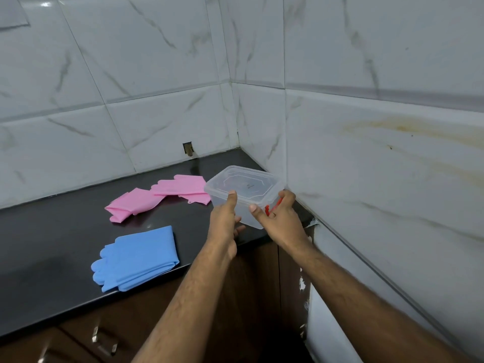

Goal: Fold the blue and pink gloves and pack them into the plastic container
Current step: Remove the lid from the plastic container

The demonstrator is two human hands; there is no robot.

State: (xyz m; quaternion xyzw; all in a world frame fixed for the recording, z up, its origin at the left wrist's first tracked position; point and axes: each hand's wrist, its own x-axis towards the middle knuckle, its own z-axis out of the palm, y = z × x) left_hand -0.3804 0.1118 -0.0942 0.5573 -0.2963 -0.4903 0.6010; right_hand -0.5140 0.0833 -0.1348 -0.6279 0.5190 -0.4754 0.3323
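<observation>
A clear plastic container [243,188] with its lid on sits near the right end of the black counter [65,231]. My left hand [225,221] grips its near left side, thumb on the lid's edge. My right hand [277,216] grips its near right corner, where a red clip [271,206] shows between my fingers. The pink gloves [159,196] lie spread out flat to the left of the container, near the back wall. The blue gloves [136,258] lie stacked flat by the counter's front edge.
White marble-look tiled walls meet in a corner [235,121] right behind the container. Brown cabinet doors with a metal handle [104,339] run below the counter. A white surface [322,323] stands at lower right.
</observation>
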